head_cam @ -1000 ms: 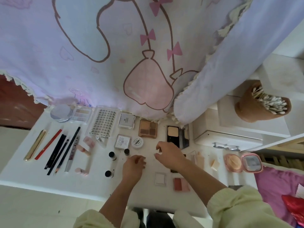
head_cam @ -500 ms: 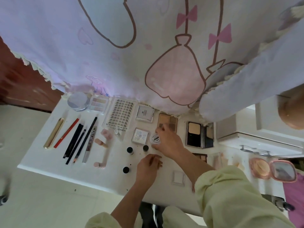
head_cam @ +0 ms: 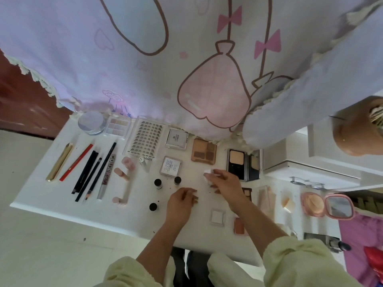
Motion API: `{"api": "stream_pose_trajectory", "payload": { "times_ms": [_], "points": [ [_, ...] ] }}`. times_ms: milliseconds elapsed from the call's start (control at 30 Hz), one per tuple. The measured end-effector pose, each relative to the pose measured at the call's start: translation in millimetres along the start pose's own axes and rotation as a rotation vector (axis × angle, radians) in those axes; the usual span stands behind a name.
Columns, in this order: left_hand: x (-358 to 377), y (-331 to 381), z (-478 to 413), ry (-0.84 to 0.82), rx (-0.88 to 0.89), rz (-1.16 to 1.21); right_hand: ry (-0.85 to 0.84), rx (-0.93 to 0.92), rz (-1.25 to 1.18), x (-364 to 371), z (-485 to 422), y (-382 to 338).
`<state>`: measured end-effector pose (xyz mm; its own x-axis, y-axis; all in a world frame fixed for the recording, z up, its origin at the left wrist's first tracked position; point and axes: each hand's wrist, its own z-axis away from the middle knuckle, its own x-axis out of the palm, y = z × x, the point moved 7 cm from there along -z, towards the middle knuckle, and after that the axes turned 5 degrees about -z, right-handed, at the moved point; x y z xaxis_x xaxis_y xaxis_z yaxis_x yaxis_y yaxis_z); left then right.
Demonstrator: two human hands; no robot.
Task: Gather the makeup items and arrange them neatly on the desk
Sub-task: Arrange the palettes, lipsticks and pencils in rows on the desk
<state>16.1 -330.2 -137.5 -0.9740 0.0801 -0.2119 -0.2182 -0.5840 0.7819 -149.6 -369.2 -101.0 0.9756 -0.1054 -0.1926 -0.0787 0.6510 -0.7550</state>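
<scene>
Makeup lies in rows on the white desk (head_cam: 62, 206). My right hand (head_cam: 224, 183) pinches a small round white jar (head_cam: 207, 173) just in front of the brown eyeshadow palette (head_cam: 204, 151). My left hand (head_cam: 181, 201) rests on the desk with loosely curled fingers and holds nothing. Three small black-capped bottles (head_cam: 158, 183) stand left of it. A square white compact (head_cam: 171, 165) lies beyond them. Pencils (head_cam: 91, 172) and a gold tube (head_cam: 59, 162) lie at the left.
A lash tray (head_cam: 146, 137), a black powder compact (head_cam: 242, 163) and an open pink mirror compact (head_cam: 327, 205) also lie on the desk. A lilac cartoon-print curtain (head_cam: 145, 59) hangs over the far edge. A brown pot of cotton swabs (head_cam: 356, 133) stands on white boxes at the right.
My right hand reached to the small round white jar beside the square compact, took hold of it and shifted it to the right. My left hand stayed on the desk.
</scene>
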Motion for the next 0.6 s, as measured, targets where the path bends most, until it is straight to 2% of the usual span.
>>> {"api": "stream_pose_trajectory", "payload": {
  "times_ms": [100,167,433,600],
  "points": [
    [1,2,3,0.012,-0.026,0.021,-0.061,0.239,-0.551,-6,17,19],
    [4,5,4,0.016,-0.041,0.026,-0.092,0.268,-0.718,-11,25,23],
    [17,29,24,-0.03,-0.034,0.102,-0.187,0.222,-0.831,-28,46,22],
    [17,43,35,-0.033,-0.041,0.152,-0.291,0.096,-0.754,-36,52,11]
  ]
}}
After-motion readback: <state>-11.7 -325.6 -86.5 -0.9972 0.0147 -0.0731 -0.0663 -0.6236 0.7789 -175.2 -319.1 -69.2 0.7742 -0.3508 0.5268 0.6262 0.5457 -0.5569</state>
